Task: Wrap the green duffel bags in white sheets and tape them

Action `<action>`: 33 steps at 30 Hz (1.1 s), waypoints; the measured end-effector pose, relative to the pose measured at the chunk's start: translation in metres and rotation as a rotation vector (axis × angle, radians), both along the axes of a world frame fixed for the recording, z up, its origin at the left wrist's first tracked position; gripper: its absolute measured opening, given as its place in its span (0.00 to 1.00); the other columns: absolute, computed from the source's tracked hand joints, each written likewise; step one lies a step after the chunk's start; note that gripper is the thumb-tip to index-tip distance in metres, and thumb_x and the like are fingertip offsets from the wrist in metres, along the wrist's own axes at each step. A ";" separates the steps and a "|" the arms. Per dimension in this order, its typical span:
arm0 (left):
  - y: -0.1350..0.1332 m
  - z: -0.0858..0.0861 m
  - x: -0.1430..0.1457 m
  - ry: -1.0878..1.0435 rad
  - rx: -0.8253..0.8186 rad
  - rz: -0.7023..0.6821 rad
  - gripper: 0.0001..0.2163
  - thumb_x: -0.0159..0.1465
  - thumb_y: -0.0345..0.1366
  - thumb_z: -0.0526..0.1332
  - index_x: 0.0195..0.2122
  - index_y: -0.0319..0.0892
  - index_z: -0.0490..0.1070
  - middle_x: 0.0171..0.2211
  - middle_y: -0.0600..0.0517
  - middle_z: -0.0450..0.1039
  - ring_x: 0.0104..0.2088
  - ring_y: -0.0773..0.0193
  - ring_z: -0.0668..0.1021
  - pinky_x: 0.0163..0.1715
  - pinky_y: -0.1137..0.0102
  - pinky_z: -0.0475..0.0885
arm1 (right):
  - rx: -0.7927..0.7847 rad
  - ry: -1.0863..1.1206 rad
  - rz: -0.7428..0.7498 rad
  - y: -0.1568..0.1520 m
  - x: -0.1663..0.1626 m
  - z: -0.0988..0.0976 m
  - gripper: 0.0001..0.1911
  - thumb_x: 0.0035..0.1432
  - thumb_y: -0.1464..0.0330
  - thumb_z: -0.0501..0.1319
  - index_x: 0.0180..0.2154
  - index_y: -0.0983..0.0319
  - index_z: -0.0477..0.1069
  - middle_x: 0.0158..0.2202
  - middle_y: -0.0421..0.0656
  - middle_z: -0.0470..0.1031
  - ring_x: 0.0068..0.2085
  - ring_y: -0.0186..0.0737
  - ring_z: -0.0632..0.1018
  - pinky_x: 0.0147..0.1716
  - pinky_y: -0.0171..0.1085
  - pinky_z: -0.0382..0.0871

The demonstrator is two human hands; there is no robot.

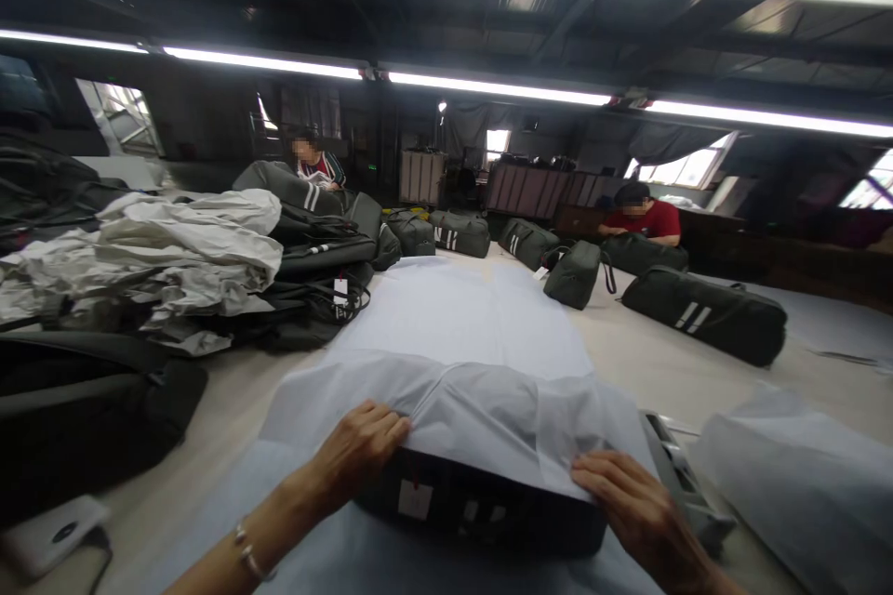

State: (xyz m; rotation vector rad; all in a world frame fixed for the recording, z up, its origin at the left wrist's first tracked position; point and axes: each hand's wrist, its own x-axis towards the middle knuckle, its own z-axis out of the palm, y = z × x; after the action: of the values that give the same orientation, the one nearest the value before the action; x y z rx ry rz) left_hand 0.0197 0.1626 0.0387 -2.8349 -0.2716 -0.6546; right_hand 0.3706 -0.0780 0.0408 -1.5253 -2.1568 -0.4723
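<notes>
A dark green duffel bag [516,516] lies in front of me, with two white stripes and a white hang tag [414,499] on its near side. White wrapping paper [481,404] is draped over its top and spreads out behind it across the table. My left hand [363,442], with a bracelet at the wrist, has its fingers closed on the paper's near edge at the bag's left end. At the right end my right hand [628,488] grips the same edge, thumb hidden beneath.
Dark bags and crumpled pale paper [188,251] are heaped on the left. A tape dispenser [684,474] stands right of the bag, beside more white paper [802,474]. Finished-looking duffels [704,316] line the table's far side. Two people [646,218] work farther back.
</notes>
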 end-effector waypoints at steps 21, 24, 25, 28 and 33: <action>0.021 -0.007 -0.054 0.081 0.061 0.070 0.20 0.59 0.17 0.57 0.50 0.41 0.69 0.29 0.54 0.76 0.26 0.62 0.77 0.29 0.69 0.71 | 0.032 -0.030 -0.119 -0.026 0.010 -0.027 0.18 0.62 0.76 0.55 0.50 0.57 0.75 0.48 0.43 0.79 0.53 0.43 0.77 0.50 0.39 0.77; 0.027 0.015 -0.054 0.180 -0.169 0.126 0.14 0.60 0.36 0.67 0.47 0.46 0.73 0.28 0.55 0.77 0.25 0.61 0.78 0.26 0.71 0.69 | 0.026 -0.015 -0.166 -0.024 0.009 -0.034 0.18 0.64 0.76 0.53 0.49 0.56 0.75 0.48 0.44 0.79 0.53 0.42 0.77 0.51 0.40 0.76; 0.028 0.028 -0.048 0.181 -0.228 0.128 0.14 0.61 0.43 0.67 0.46 0.46 0.74 0.29 0.55 0.78 0.26 0.61 0.79 0.26 0.71 0.69 | 0.019 -0.007 -0.178 -0.023 0.008 -0.035 0.18 0.64 0.76 0.53 0.49 0.56 0.75 0.48 0.44 0.79 0.53 0.42 0.77 0.52 0.40 0.75; 0.028 0.059 -0.013 0.046 -0.197 0.058 0.21 0.67 0.51 0.58 0.56 0.46 0.68 0.48 0.47 0.77 0.46 0.56 0.79 0.45 0.66 0.71 | 0.016 0.006 -0.196 -0.022 0.006 -0.036 0.20 0.64 0.77 0.51 0.50 0.56 0.75 0.48 0.44 0.79 0.53 0.41 0.76 0.53 0.41 0.74; 0.019 0.020 0.058 0.121 -0.038 -0.116 0.30 0.68 0.44 0.59 0.68 0.49 0.49 0.68 0.47 0.52 0.68 0.53 0.54 0.65 0.53 0.47 | -0.054 -0.019 -0.238 -0.035 -0.001 -0.038 0.21 0.63 0.77 0.51 0.51 0.56 0.74 0.53 0.46 0.76 0.57 0.44 0.73 0.54 0.44 0.73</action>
State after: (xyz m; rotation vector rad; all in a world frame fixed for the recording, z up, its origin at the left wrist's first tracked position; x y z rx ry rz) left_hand 0.0780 0.1812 0.0590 -2.9298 -0.1002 -0.5013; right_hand 0.3697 -0.1127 0.0032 -1.8251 -2.0253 -0.5120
